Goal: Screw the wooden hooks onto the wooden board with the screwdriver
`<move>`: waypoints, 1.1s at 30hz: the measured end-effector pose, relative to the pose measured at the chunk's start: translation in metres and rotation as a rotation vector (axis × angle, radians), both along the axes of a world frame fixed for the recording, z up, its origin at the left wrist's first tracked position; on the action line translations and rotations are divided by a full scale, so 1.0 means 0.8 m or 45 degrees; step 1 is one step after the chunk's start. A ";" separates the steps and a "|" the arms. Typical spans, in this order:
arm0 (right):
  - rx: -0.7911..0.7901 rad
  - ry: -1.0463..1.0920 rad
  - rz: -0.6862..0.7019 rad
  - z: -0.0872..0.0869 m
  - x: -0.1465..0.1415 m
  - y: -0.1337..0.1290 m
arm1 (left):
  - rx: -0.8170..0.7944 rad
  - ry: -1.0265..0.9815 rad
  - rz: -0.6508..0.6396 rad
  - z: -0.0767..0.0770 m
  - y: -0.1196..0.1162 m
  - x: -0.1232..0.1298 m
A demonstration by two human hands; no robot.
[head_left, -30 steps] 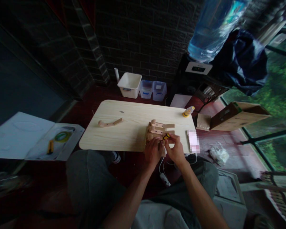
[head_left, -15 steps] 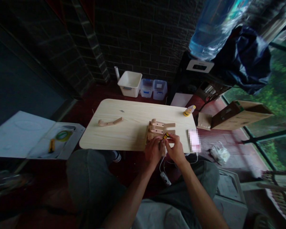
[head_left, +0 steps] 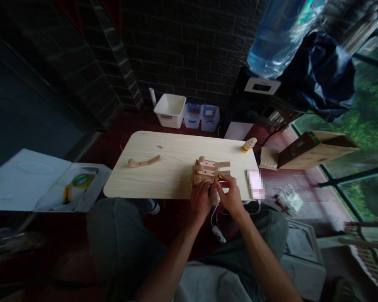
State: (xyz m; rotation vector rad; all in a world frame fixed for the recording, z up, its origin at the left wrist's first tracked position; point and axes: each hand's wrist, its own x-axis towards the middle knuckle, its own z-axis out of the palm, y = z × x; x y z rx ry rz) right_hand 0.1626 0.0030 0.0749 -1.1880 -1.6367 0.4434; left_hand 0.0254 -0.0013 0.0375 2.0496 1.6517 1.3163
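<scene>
In the head view, near the front edge of the pale table (head_left: 164, 184), right of centre: a wooden assembly (head_left: 205, 167) with curved pieces and slim arms. Left hand (head_left: 200, 200) bent over its near end; cannot tell whether clamped or merely pressing. Right hand (head_left: 230, 196) with fingertips clamped on a short yellow-and-black handle (head_left: 219, 178), probably a screwdriver's. Wood apparently stiff, fairly light, not slippery; best held by the solid base, clear of the slim arms. Hidden behind fingers: tool tip and nearest wooden piece. Too small to identify: grey bits (head_left: 159, 147) farther left.
</scene>
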 end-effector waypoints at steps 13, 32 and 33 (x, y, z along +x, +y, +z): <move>-0.038 -0.177 -0.018 0.033 0.001 -0.008 | -0.012 0.032 0.013 0.002 0.002 0.000; -0.055 -0.143 -0.030 0.032 -0.005 -0.008 | -0.027 0.010 0.006 0.001 0.001 -0.002; -0.049 -0.136 -0.032 0.031 -0.005 -0.008 | -0.024 0.014 0.005 0.000 0.001 -0.002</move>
